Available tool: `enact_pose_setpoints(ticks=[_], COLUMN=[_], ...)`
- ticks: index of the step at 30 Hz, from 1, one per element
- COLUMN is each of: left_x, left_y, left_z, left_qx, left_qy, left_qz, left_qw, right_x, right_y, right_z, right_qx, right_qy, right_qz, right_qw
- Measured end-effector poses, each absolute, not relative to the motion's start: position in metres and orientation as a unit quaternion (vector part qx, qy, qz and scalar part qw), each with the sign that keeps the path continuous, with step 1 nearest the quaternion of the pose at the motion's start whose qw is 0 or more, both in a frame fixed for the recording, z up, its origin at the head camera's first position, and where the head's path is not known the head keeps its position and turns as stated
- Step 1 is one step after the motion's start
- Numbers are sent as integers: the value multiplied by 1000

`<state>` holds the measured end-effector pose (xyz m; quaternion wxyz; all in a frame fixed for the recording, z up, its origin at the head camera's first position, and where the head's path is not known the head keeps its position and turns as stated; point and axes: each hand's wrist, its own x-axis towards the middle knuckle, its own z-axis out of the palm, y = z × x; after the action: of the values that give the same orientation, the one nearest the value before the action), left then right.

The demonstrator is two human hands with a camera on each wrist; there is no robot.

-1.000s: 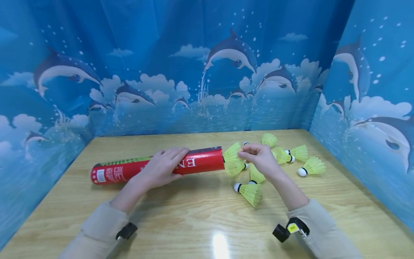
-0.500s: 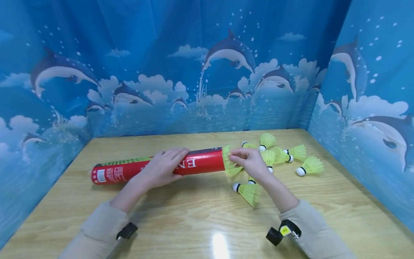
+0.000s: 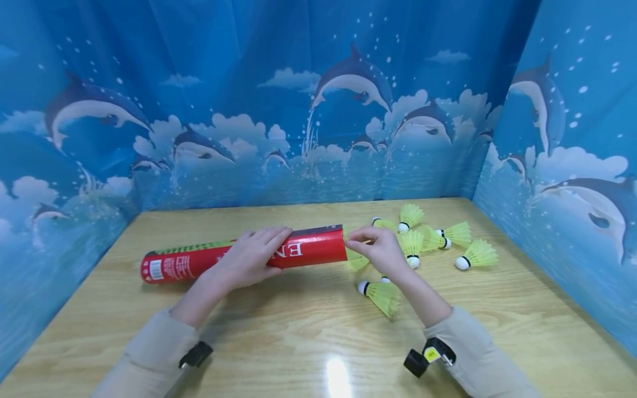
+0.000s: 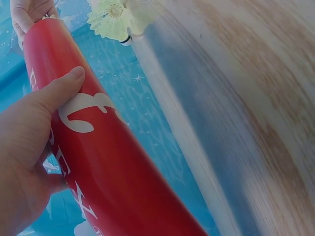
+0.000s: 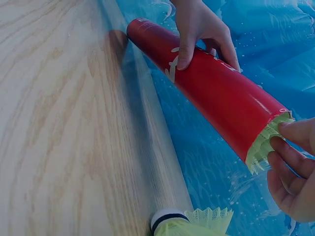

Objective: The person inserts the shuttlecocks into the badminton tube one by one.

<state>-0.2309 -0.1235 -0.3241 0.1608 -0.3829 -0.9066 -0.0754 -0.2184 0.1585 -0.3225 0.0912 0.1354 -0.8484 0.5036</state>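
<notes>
My left hand (image 3: 250, 257) grips a red shuttlecock tube (image 3: 318, 249) from above, thumb on the near side. The tube lies sideways with its mouth to the right, and that end is raised off the table. At the mouth, my right hand (image 3: 380, 251) pinches the skirt edge of a yellow shuttlecock (image 5: 264, 145) between thumb and fingers. Most of that shuttlecock is inside the tube; only its frilled rim shows in the right wrist view. Under the mouth lies another yellow shuttlecock (image 4: 109, 22), partly hidden by my right hand in the head view.
Several loose yellow shuttlecocks with white heads lie right of the tube, among them a front one (image 3: 382, 297), a far one (image 3: 411, 215) and the rightmost one (image 3: 480, 255). The wooden table (image 3: 278, 337) ends at a blue dolphin-print curtain (image 3: 239, 182).
My right hand has moved left to the tube's mouth, pushing the shuttlecock in; its skirt stuck out before and now barely shows. My left hand keeps its grip on the tube.
</notes>
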Motion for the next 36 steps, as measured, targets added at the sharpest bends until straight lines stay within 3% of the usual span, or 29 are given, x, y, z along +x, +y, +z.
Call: enact_pose_setpoints(ticks=[7, 24, 36], left_x=[-231, -233, -233], left_y=[-124, -122, -121], left_z=[-324, -322, -324], left_qx=[-381, -377, -380], left_qy=[-907, -911, -910], left_qz=[-75, -76, -69], left_qw=[161, 151, 152], right_x=[-218, -219, -213], right_y=[154, 155, 167], right_z=[-325, -321, -315], right_qx=[147, 116, 143], right_qy=[-849, -853, -849], right_qz=[499, 508, 508], right_qw=[93, 25, -35])
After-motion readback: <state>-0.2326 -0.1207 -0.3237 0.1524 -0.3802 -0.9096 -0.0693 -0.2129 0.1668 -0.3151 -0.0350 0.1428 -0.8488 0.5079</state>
